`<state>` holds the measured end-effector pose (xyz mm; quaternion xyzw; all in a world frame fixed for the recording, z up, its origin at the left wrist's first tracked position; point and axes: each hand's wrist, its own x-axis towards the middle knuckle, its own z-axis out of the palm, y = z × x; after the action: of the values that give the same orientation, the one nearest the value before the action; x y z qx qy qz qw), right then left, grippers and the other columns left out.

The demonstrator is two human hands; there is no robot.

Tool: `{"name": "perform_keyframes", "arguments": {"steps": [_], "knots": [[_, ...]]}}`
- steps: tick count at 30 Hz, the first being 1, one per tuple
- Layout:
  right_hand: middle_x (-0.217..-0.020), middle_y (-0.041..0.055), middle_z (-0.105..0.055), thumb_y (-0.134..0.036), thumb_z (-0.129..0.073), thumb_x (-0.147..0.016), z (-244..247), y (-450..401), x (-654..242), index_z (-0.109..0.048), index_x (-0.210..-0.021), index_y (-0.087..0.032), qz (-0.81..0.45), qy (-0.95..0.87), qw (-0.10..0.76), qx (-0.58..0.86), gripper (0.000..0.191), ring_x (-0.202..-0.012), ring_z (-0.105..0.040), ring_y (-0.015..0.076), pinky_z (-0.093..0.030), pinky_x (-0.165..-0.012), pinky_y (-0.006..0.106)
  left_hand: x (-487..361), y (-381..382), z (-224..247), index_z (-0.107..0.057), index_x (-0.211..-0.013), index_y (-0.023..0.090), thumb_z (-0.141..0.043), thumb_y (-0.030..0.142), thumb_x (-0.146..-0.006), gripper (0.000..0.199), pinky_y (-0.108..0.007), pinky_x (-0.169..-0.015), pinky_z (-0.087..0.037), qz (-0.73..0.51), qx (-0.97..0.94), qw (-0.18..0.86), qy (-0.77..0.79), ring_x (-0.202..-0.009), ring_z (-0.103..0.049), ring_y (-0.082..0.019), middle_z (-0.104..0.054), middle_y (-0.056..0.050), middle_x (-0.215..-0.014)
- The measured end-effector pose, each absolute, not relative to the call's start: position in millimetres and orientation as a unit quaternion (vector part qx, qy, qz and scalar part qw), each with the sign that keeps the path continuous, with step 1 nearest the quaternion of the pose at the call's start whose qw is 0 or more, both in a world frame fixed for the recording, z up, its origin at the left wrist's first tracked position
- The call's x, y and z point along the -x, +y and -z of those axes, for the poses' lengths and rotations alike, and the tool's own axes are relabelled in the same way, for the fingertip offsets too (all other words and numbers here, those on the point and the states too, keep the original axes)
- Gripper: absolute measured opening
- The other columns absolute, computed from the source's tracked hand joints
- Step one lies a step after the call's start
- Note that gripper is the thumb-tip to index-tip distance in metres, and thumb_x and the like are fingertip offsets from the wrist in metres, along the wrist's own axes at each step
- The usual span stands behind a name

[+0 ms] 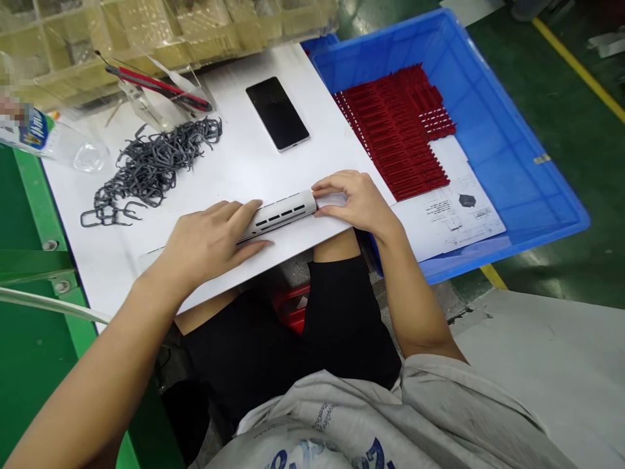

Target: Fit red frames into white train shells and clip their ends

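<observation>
A long white plastic housing with dark slots (pixel 286 213) lies slantwise along the table's near edge. My left hand (pixel 212 238) is wrapped over its middle, thumb on the near side, and covers part of it. At the housing's right end, my right hand (pixel 352 200) pinches the tip between thumb and fingers. Whether a small part sits in that pinch cannot be made out. Beyond my left hand is a tangled heap of grey plastic clips (pixel 151 163). A black phone (pixel 278 114) lies flat farther back.
On the right, a blue bin (pixel 527 163) holds stacked dark red slotted strips (pixel 395 130) and printed sheets (pixel 459 202). Yellowish divided trays (pixel 161 32) line the back. A clear bottle (pixel 73 143) lies at the left, near a red-handled tool (pixel 166 88). Green framing (pixel 43 208) borders the table.
</observation>
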<state>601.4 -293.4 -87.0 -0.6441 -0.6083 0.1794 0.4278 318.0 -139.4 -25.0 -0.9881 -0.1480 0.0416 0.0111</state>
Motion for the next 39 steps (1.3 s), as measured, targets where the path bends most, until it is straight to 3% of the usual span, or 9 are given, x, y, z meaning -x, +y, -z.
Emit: {"name": "perform_keyframes", "arguments": {"steps": [5,13,19,22,28,33,39], "knots": [[-0.115,0.0049,-0.087,-0.024,-0.093,-0.078,86,-294,-602,-0.082,-0.121,-0.021,-0.178,-0.606,0.436,0.64,0.045,-0.114,-0.08,0.0339,-0.056,-0.108,0.05,-343,-146,23,-0.065,-0.144,0.018,-0.041,0.055,-0.116,0.051,-0.036,-0.059,-0.039,-0.062,0.987,0.01,-0.15,-0.1,-0.077,-0.035,-0.08,-0.015,-0.114],[-0.113,0.0045,-0.086,-0.025,-0.095,-0.077,88,-294,-603,-0.081,-0.11,-0.021,-0.186,-0.606,0.437,0.638,0.036,-0.11,-0.079,0.0322,-0.055,-0.106,0.047,-334,-132,24,-0.067,-0.148,0.029,-0.041,0.064,-0.112,0.056,-0.037,-0.065,-0.048,-0.043,0.987,-0.068,-0.142,-0.088,-0.078,-0.033,-0.083,-0.009,-0.108],[-0.112,0.0055,-0.087,-0.026,-0.098,-0.076,89,-293,-604,-0.081,-0.108,-0.02,-0.182,-0.609,0.435,0.638,0.036,-0.106,-0.08,0.0318,-0.055,-0.104,0.047,-326,-130,6,-0.067,-0.15,0.02,-0.044,0.066,-0.115,0.062,-0.037,-0.068,-0.05,0.025,0.988,-0.081,-0.131,-0.081,-0.077,-0.029,-0.083,-0.01,-0.103],[-0.111,0.0057,-0.088,-0.026,-0.097,-0.077,88,-293,-604,-0.082,-0.113,-0.019,-0.18,-0.616,0.43,0.635,0.039,-0.108,-0.081,0.0327,-0.055,-0.107,0.049,-328,-131,-1,-0.067,-0.15,0.018,-0.043,0.068,-0.115,0.066,-0.037,-0.068,-0.048,0.018,0.99,-0.045,-0.129,-0.085,-0.077,-0.031,-0.082,-0.011,-0.102],[-0.119,0.0048,-0.088,-0.017,-0.089,-0.079,84,-300,-607,-0.082,-0.124,-0.021,-0.221,-0.601,0.446,0.626,0.046,-0.118,-0.081,0.0332,-0.057,-0.113,0.051,-338,-134,16,-0.064,-0.155,0.03,-0.039,0.061,-0.115,0.056,-0.039,-0.068,-0.051,-0.032,0.99,-0.038,-0.13,-0.111,-0.078,-0.036,-0.081,-0.012,-0.132],[-0.106,0.0036,-0.089,-0.017,-0.095,-0.074,80,-301,-606,-0.084,-0.116,-0.019,-0.24,-0.554,0.455,0.654,0.043,-0.116,-0.083,0.0349,-0.059,-0.113,0.051,-340,-128,22,-0.065,-0.154,0.027,-0.044,0.061,-0.115,0.055,-0.042,-0.074,-0.056,-0.013,0.992,-0.066,-0.106,-0.114,-0.078,-0.037,-0.08,-0.014,-0.133],[-0.104,0.0029,-0.089,-0.016,-0.095,-0.073,77,-302,-605,-0.084,-0.111,-0.02,-0.25,-0.537,0.454,0.665,0.04,-0.111,-0.085,0.0339,-0.061,-0.109,0.049,-345,-127,28,-0.064,-0.153,0.024,-0.042,0.058,-0.116,0.055,-0.041,-0.076,-0.057,-0.004,0.993,-0.072,-0.089,-0.114,-0.077,-0.036,-0.079,-0.015,-0.13]]}}
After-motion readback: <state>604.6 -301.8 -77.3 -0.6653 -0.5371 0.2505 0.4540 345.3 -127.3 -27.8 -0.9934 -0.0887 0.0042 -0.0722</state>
